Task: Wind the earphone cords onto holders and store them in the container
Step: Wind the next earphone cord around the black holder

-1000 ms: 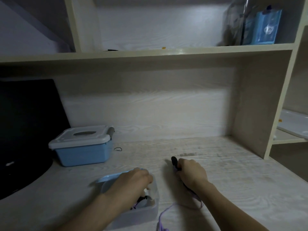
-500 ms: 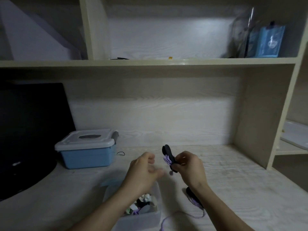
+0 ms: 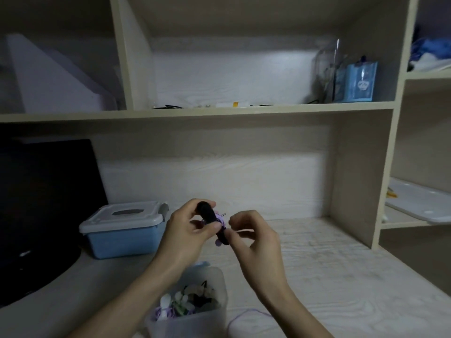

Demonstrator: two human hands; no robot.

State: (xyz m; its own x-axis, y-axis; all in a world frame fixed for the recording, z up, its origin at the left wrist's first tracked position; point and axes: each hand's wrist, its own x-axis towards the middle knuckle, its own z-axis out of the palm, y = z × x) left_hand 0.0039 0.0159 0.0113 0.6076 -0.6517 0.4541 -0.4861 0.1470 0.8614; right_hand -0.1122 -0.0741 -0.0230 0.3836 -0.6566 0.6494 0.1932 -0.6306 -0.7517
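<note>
I hold a black cord holder (image 3: 211, 217) with purple earphone cord wound on it, raised above the desk. My left hand (image 3: 190, 230) grips its upper part between thumb and fingers. My right hand (image 3: 253, 236) pinches its lower end with curled fingers. A loose purple cord (image 3: 246, 313) lies on the desk beside my right forearm. An open clear container (image 3: 217, 311) below my hands holds several wound earphones and holders.
A blue box with a white lid (image 3: 122, 230) stands at the left, next to a dark monitor (image 3: 41, 203). The shelf above (image 3: 195, 112) carries small items and a blue package (image 3: 360, 81). A side shelf (image 3: 419, 206) is on the right.
Both hands rose from the desk. My left hand left the container and took the top of the black holder; the right hand brought the holder up.
</note>
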